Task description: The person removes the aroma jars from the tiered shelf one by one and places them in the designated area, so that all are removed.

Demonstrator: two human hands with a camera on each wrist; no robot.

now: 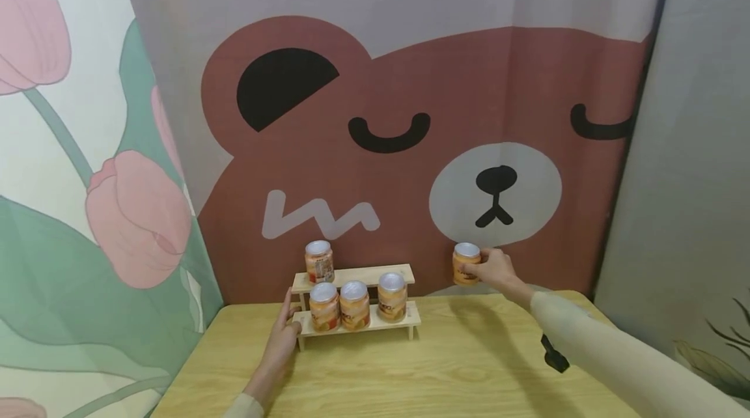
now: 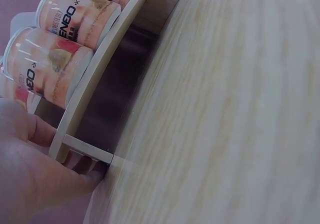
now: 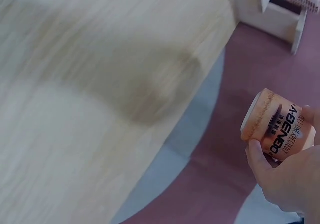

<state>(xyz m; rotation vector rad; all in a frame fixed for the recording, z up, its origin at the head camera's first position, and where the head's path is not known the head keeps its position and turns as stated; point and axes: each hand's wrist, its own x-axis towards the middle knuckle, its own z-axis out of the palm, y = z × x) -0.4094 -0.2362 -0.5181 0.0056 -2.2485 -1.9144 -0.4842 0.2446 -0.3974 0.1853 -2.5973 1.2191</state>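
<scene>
My right hand (image 1: 497,269) grips an orange can with a silver lid (image 1: 467,264) and holds it up off the table, right of a two-tier wooden rack (image 1: 354,277). Black lettering shows on this can (image 3: 277,126) in the right wrist view. At the rack's left end is my left hand (image 1: 284,333), its thumb and fingers around the end of the lower tier (image 2: 61,139). Three similar cans stand on that tier: a left one (image 1: 325,308), a middle one (image 1: 354,305) and a right one (image 1: 392,297). Another can (image 1: 319,262) stands at the upper tier's left end.
The rack stands towards the back of a light wood table (image 1: 375,379). Behind it hangs a curtain (image 1: 404,203) with a bear print, and a tulip-print curtain (image 1: 99,144) hangs on the left. A grey surface (image 1: 685,164) rises on the right.
</scene>
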